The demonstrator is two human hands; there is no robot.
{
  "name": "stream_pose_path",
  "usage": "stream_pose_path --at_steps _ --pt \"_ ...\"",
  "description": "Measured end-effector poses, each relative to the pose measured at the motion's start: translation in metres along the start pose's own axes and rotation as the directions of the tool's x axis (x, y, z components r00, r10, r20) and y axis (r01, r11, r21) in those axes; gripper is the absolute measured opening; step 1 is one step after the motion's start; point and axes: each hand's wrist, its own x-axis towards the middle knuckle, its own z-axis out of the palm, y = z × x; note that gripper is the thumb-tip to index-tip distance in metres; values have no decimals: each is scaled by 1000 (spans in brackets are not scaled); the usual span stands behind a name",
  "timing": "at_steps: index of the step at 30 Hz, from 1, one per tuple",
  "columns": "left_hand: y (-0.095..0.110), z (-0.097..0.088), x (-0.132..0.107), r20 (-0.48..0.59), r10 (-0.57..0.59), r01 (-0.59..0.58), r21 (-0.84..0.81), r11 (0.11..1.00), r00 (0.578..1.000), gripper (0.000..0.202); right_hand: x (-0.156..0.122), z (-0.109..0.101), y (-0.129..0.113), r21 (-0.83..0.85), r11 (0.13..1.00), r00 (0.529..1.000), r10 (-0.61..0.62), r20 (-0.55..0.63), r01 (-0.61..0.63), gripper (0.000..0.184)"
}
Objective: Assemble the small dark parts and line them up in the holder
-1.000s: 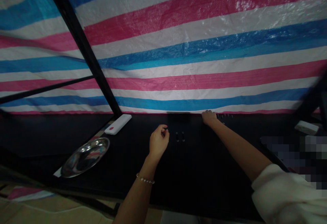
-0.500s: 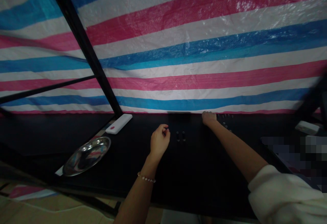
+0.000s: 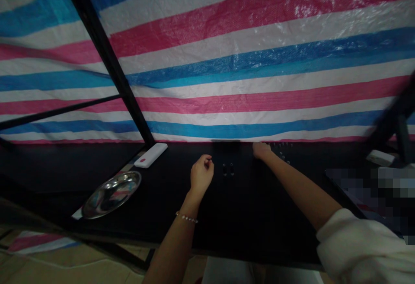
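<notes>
Head view: left hand (image 3: 201, 173) curled narrow beside two small dark cylinders (image 3: 224, 170), mid black table (image 3: 259, 219). Right hand (image 3: 261, 150) near table's back edge, small clear pieces (image 3: 283, 157) beside. Cannot tell either hold. Judged step: small-part handling; next move calls for fine pinch.

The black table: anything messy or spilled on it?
No spill shows. The small clear pieces by the right forearm look a bit messy: some form a row at the back, others sit nearer, out of line.

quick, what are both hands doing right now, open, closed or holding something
Left hand: fingers curled; too dim to tell whether they hold anything.
Right hand: cannot be told; its fingers are mostly hidden.
</notes>
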Motion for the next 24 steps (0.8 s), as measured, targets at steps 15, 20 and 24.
stream_pose_path --at_steps 15,20,24 --pt "-7 8 0 4 -9 9 31 999 1000 20 -28 -6 -6 165 983 996 -80 -32 85 30" --pt "-6 9 -1 11 -31 31 51 998 999 19 -55 -2 -11 480 846 955 -291 53 231 14" --pt "-7 10 -1 9 -34 34 45 998 999 19 -76 9 -15 525 762 908 -416 -50 379 10"
